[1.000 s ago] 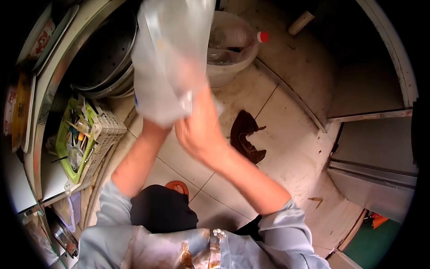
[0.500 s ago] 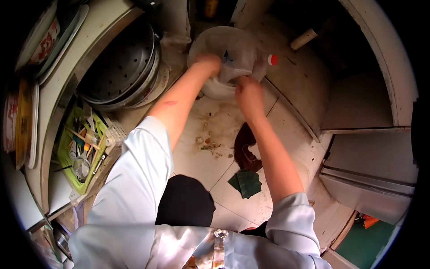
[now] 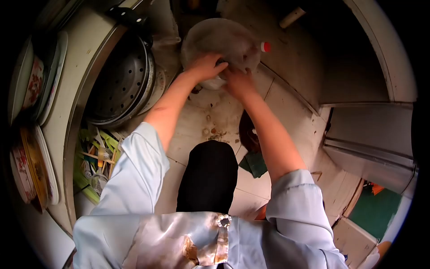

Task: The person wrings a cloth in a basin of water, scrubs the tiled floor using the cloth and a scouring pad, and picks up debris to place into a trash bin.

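Plastic, cloudy and see-through: 1 bag [image 3: 215, 36], upper centre of the frame, apparently spread over 1 white bin [image 3: 214, 84].

Hands, 2, both at the bag's near side, close together. Left hand [image 3: 206, 67]: thumb and forefinger parted, the other fingers partly hidden; whether film is pinched, cannot tell. Right hand [image 3: 239, 83]: fingers bent inward, tips hidden; degree of opening and hold, cannot tell. Between them, 1 small dark patch, unidentified.

Handling, as judged: thin film calls for finger pads over nails, a light pinch, and short, even pulls along the rim from 2 sides. A hard tug at 1 spot could tear or bunch it. Care due at right, where 1 red cap [image 3: 266, 46] juts out and could snag film.

Condition of bag: pale grey, dull sheen, rounded outline, creased toward the hands; contents blurred.

Nearby: 1 perforated pan [image 3: 116, 80], left; green pieces [image 3: 254, 165], lower right of centre.
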The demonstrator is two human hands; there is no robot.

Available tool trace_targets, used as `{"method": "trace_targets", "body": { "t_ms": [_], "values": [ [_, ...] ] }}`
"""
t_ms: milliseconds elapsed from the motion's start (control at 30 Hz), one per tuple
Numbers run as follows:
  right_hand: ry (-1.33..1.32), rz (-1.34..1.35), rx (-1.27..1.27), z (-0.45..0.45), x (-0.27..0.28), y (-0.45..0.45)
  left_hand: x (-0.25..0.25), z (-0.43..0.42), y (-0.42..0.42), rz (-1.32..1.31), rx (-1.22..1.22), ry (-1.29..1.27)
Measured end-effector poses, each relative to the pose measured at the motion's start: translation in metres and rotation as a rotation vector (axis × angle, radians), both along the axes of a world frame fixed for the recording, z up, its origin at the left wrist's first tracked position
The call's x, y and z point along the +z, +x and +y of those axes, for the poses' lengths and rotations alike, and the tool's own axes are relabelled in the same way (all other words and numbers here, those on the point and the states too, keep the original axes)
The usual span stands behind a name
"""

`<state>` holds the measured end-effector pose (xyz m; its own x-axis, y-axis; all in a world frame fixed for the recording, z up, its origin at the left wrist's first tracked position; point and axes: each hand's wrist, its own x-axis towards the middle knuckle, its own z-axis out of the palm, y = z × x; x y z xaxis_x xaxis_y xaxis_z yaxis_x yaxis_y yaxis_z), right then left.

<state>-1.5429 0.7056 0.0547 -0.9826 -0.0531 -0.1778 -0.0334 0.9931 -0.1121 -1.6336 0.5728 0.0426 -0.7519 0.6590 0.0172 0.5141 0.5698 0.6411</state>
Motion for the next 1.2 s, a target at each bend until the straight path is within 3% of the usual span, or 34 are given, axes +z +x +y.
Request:
{"method": "trace_targets", "body": {
  "t_ms": [133,233,267,333,367,400,467,567,667,867,933,967,1067,1100,1167,1200],
  "values": [
    [0.005,-0.14,-0.017,0.003,-0.006,-0.007,0.007,-0.006,0.002,0.057,-0.154,-0.123],
    [0.023,-0.112,-0.008,0.003,-0.005,-0.007,0.018,0.004,-0.007,-0.25,-0.251,-0.375],
    [-0.016,-0.139,0.013,0.009,-0.007,-0.01,0.006,0.006,-0.013,-0.292,-0.275,-0.338],
    [-0.103,-0.204,0.072,0.022,-0.006,-0.015,-0.001,0.009,-0.013,-0.268,-0.209,-0.383],
    [-0.003,-0.072,0.155,0.03,-0.001,-0.007,0.0,0.009,-0.011,-0.25,-0.173,-0.408],
    [0.098,0.068,0.236,0.038,0.011,-0.001,-0.001,0.008,-0.007,-0.173,-0.087,-0.374],
    [0.047,0.189,0.208,0.052,0.018,0.001,-0.002,0.01,0.0,-0.007,0.08,-0.307],
    [0.026,0.247,0.224,0.064,-0.001,-0.007,-0.012,0.012,0.004,0.513,0.196,-0.143],
    [-0.039,0.254,0.271,0.07,-0.013,-0.009,-0.01,0.019,-0.005,0.437,-0.015,-0.46],
    [-0.114,0.432,0.309,0.077,-0.033,-0.008,-0.036,0.035,-0.035,-0.264,-0.124,-0.559],
    [-0.183,0.417,0.285,0.078,-0.021,-0.002,-0.055,0.037,-0.043,-0.135,-0.133,-0.545],
    [-0.252,0.396,0.253,0.073,-0.007,0.002,-0.06,0.034,-0.046,-0.06,-0.129,-0.53],
    [-0.337,0.549,0.272,0.072,-0.008,0.02,-0.014,0.013,-0.022,0.41,0.271,-0.023],
    [-0.348,0.636,0.299,0.074,-0.017,0.029,0.015,0.002,0.002,0.383,0.336,0.214],
    [-0.453,0.475,0.329,0.075,-0.029,0.068,0.019,-0.016,0.018,0.473,0.588,0.323],
    [-0.511,0.351,0.261,0.072,-0.043,0.09,0.005,-0.044,0.023,0.545,0.505,0.463]
  ]
}}
